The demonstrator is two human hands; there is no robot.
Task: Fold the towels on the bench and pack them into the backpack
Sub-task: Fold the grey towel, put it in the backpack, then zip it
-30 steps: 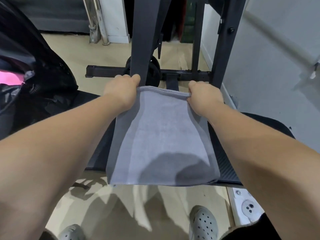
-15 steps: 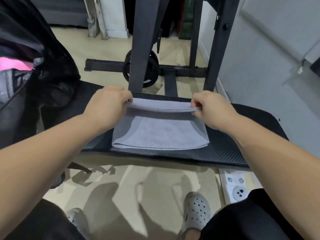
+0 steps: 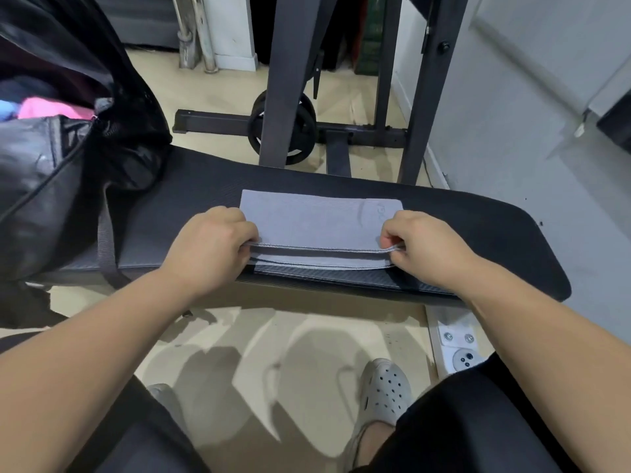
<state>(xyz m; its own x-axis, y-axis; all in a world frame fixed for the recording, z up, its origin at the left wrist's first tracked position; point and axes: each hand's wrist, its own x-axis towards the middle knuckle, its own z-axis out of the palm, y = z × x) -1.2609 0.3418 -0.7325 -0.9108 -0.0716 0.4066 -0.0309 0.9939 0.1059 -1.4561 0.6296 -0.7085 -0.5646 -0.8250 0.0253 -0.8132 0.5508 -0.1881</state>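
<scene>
- Pinching the near left corner of a folded, light-grey rectangular terry towel (image 3: 317, 216) with the left hand (image 3: 211, 247), fingers curled round the top layer's edge.
- Gripping the near right corner of the same towel with the right hand (image 3: 426, 247), thumb and curled fingers closing on the stitched hem.
- Holding the top layer's near edge slightly raised between the two hands, leaving a narrow gap above the layer beneath.
- Resting the towel's lower layers flat on the middle of a long black padded bench (image 3: 478, 233), near edge lying just inside the bench's front lip, far edge running straight across the pad.
- Sharing the bench with a large black fabric backpack (image 3: 68, 158) sitting at the left end, apart from the towel, mouth gaping open.
- Showing a bunched pink cloth (image 3: 51, 109) and a bit of blue cloth (image 3: 6, 109) inside that opening.
- Trailing a black webbing strap (image 3: 106, 240) from the backpack down over the bench's front edge.
- Facing dark metal rack uprights (image 3: 286, 80) rising behind the bench, with a round black weight plate (image 3: 304, 128) standing behind the left upright.
- Wearing a pale grey perforated clog (image 3: 386, 390) on the foot showing below the bench, near a white socket plate (image 3: 461, 356) at the right.
</scene>
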